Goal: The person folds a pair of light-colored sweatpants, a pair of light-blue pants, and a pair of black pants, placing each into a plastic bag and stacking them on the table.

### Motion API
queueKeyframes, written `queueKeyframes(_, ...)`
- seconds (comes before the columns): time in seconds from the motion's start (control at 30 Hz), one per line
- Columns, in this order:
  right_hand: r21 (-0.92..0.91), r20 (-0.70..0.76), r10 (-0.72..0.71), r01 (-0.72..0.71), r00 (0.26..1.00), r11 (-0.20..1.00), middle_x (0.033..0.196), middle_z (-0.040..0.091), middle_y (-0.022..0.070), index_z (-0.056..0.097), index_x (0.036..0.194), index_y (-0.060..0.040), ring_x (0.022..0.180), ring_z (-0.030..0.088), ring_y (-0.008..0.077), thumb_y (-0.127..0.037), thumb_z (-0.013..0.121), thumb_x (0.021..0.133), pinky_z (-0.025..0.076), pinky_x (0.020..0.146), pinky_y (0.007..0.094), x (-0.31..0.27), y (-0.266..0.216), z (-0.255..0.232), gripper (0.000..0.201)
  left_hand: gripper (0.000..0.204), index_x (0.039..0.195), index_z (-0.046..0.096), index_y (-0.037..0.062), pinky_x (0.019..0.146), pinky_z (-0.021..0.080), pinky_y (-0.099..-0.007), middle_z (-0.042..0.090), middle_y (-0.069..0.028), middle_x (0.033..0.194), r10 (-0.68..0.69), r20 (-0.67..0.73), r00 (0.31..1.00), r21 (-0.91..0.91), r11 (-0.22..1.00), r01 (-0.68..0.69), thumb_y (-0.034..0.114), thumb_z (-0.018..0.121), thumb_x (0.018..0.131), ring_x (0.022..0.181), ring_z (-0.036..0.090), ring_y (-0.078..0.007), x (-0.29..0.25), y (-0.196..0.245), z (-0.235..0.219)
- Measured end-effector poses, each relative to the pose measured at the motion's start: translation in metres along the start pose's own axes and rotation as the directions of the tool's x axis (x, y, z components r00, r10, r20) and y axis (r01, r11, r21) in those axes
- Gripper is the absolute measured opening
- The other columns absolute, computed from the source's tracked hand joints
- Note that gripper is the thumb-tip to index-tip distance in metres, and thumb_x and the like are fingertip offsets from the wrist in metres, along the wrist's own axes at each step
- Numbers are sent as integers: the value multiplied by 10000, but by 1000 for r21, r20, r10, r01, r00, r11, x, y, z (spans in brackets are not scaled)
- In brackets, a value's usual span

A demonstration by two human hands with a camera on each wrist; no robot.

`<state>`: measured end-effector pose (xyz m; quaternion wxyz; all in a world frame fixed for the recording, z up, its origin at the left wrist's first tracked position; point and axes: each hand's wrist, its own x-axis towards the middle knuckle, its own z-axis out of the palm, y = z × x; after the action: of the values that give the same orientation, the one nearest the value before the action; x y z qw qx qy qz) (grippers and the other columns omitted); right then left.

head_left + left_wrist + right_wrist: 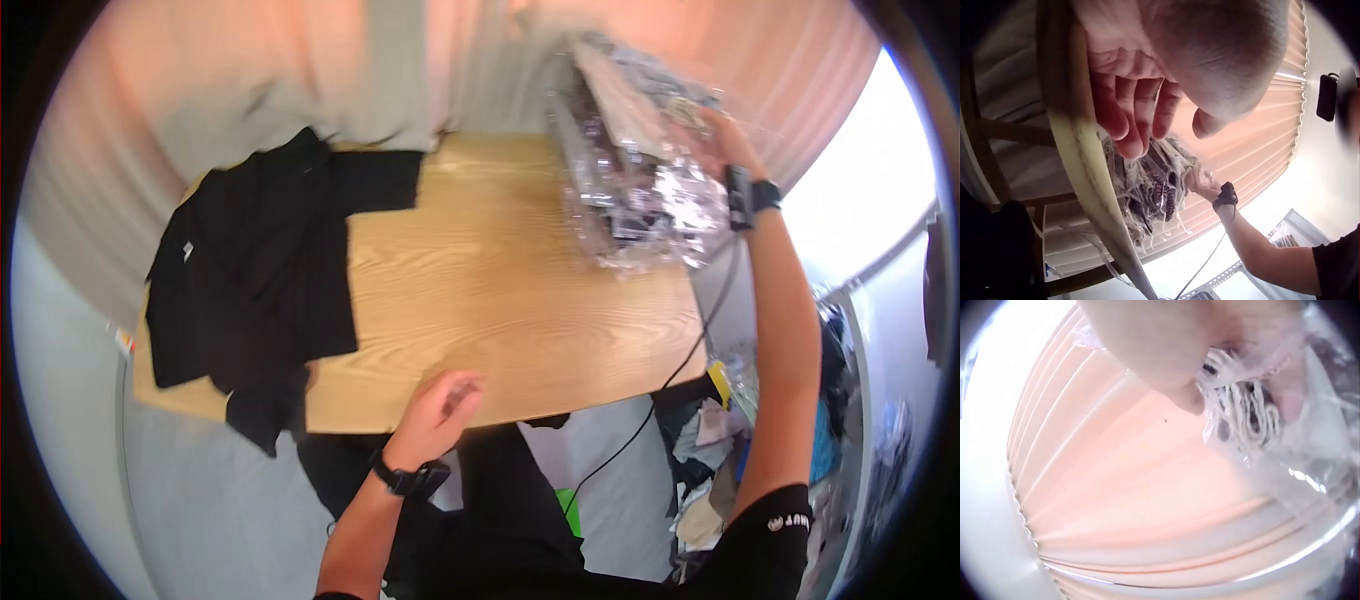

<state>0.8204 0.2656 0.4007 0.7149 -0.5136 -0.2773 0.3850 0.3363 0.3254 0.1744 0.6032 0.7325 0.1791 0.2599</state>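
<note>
Nearest the head camera, at 6 o'clock, a bare forearm with a black wrist strap leads up to the left hand [440, 405], which rests at the near edge of the wooden desk [500, 300]. Its grip is slack: the left wrist view shows the fingers [1132, 109] loosely bent beside the pale desk edge [1085, 162], with nothing held in them.

At 1 o'clock the right hand [725, 145] reaches out to a pile of clear plastic bags [635, 170] at the far right corner of the desk. These bags are the only containers in view; each holds folded cloth, dark and light patterned, though the shiny wrap hides what kind of garment it is. The top bag is tilted up off the pile, and the right grip is closed on its far side. In the right wrist view the fingers [1166, 356] pinch the crinkled plastic [1310, 456], and white fringe or tassels [1241, 406] show through it just beside the fingertips.

At 10 o'clock a black garment [265, 270] lies spread over the left part of the desk, one corner hanging off the near edge, well apart from the bags.

Behind the desk, at 12 o'clock, hangs a peach pleated curtain [200, 90]. At 4 o'clock, off the desk, a heap of mixed clothes [720, 450] lies on the floor, and a black cable [680, 370] runs down from the right wrist.
</note>
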Motion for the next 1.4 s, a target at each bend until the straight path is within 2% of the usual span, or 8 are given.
queueKeyframes(0.17, 509, -244, 196, -47, 950, 860, 1163, 480, 225, 314, 1276, 97, 1084, 509, 326, -370, 644, 844, 427, 999, 385, -50, 9, 37, 717, 184, 1055, 577, 16, 661, 472, -240, 620, -61, 907, -28, -45, 999, 60, 998, 31, 94, 574, 888, 778, 586, -119, -1, 9, 2)
queueKeyframes(0.23, 356, 222, 130, -204, 966, 912, 1295, 376, 225, 179, 1329, 98, 1178, 454, 310, -413, 656, 824, 397, 1008, 446, -81, 24, -8, 862, 177, 1039, 581, 17, 661, 473, -247, 612, -69, 908, -30, -53, 998, 109, 993, 35, 91, 584, 878, 779, 590, -135, -2, 9, -1)
queueKeyframes(0.27, 380, -289, 31, 85, 957, 921, 1338, 375, 222, 236, 1322, 78, 1262, 399, 311, -425, 637, 834, 342, 1046, 458, -112, 45, 26, 808, 164, 1015, 587, 21, 678, 473, -260, 598, -75, 924, 116, -114, 987, 199, 976, -92, 79, 592, 862, 796, 590, -163, -2, 8, 1)
queueKeyframes(0.37, 366, -375, -45, 193, 926, 910, 1404, 340, 187, 202, 1405, 10, 1322, 323, 309, -391, 508, 913, 282, 1078, 450, -182, 111, 63, 706, 188, 959, 601, 46, 762, 467, -335, 555, -99, 1011, 345, -191, 919, 486, 847, -217, 47, 633, 773, 902, 567, -270, -11, 7, -16)
queueKeyframes(0.57, -114, -468, -210, 177, 858, 978, 1303, 447, 95, 383, 1321, -69, 1140, 462, 208, -183, 518, 919, 379, 965, 358, -285, 270, 47, 439, 487, 1143, 532, 98, 1002, 237, -594, 407, -168, 1283, 344, -590, 731, 808, 257, 531, 89, 671, 676, 1215, 376, -387, -64, 28, -94)
queueKeyframes(0.87, -215, -274, -219, 162, 936, 963, 1002, 524, 66, 455, 1054, -43, 842, 541, 141, 81, 481, 828, 443, 776, 264, -301, 313, 134, 259, 369, 1175, 493, 6, 883, 410, -427, 580, -203, 1051, 216, -866, 451, 470, 659, 587, 1, 497, 806, 1047, 514, -363, -102, 14, -169)
queueKeyframes(1.17, -336, 220, -260, 323, 940, 885, 882, 596, 128, 531, 908, -1, 802, 593, 200, 104, 569, 778, 478, 729, 278, -295, 315, 202, 171, 328, 1108, 555, 20, 804, 410, -349, 561, -135, 987, 591, -686, 425, 722, 484, 494, -57, 432, 814, 900, 508, -288, -96, 107, -143)
queueKeyframes(1.4, -352, 367, -164, 300, 916, 887, 1076, 557, 128, 443, 1159, -17, 887, 590, 165, 81, 619, 770, 475, 779, 268, -262, 314, 247, 438, 207, 1104, 506, 0, 927, 386, -293, 532, -85, 1111, 530, -771, 353, 587, 807, 71, 31, 437, 911, 1023, 506, -170, -113, 130, -118)
